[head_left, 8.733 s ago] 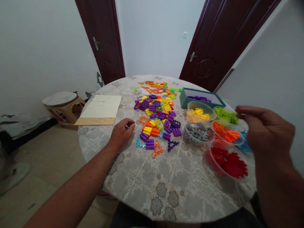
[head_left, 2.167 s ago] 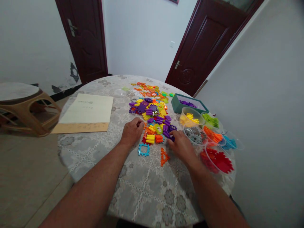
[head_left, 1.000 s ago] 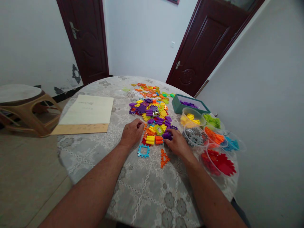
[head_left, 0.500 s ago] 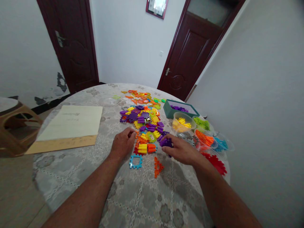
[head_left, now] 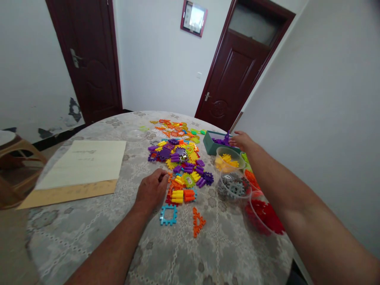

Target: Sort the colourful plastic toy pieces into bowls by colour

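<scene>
My right hand (head_left: pixel 241 139) reaches out over the green box (head_left: pixel 209 144) at the far right and pinches purple plastic pieces (head_left: pixel 227 137) just above it. More purple pieces lie inside the box. My left hand (head_left: pixel 151 188) rests curled on the table, beside the heap of coloured building pieces (head_left: pixel 181 158). Its fingertips touch the heap's near-left edge, and I cannot see anything in them. A blue square frame (head_left: pixel 168 215) and an orange triangle frame (head_left: pixel 197 222) lie just in front of that hand.
Clear tubs line the right edge of the round table (head_left: pixel 118 237): yellow pieces (head_left: pixel 227 158), grey ones (head_left: pixel 234 186), red ones (head_left: pixel 265 213), and green and orange ones under my forearm. A paper sheet on a brown folder (head_left: pixel 83 164) lies left. A wooden stool (head_left: pixel 12 158) stands beyond the table.
My right hand gathered purple pieces from the heap, then lifted and carried them far right to the green box. My left hand stayed put. The view tilted upward.
</scene>
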Demonstrator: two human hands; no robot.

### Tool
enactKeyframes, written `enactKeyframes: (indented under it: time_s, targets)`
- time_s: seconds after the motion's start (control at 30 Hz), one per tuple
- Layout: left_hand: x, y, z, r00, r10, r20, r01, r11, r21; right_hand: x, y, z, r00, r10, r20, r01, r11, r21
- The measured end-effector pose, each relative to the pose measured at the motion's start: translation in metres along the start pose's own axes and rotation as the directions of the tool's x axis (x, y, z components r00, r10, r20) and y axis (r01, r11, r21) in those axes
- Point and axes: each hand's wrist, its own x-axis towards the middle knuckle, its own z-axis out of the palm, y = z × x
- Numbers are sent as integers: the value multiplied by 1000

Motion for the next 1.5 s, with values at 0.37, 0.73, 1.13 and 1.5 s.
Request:
enactKeyframes:
  time_s: [0.37,0.73,1.13,1.5]
  targets:
    - [0,1,2,999,26,-28,-26,999,30,-93,-8,37,890,-233,391,367,876,-313]
    - [0,-1,3,999,35,-13,-34,998,53,-198,40,121,920,-111,376,373,547,-750]
    - [-1,-1,4,999,38,-10,-37,998,54,-234,75,103,889,-241,388,457,467,-757]
    - [0,-4,8,999,48,-9,-47,994,97,-263,92,60,786,-348,511,558,756,-342]
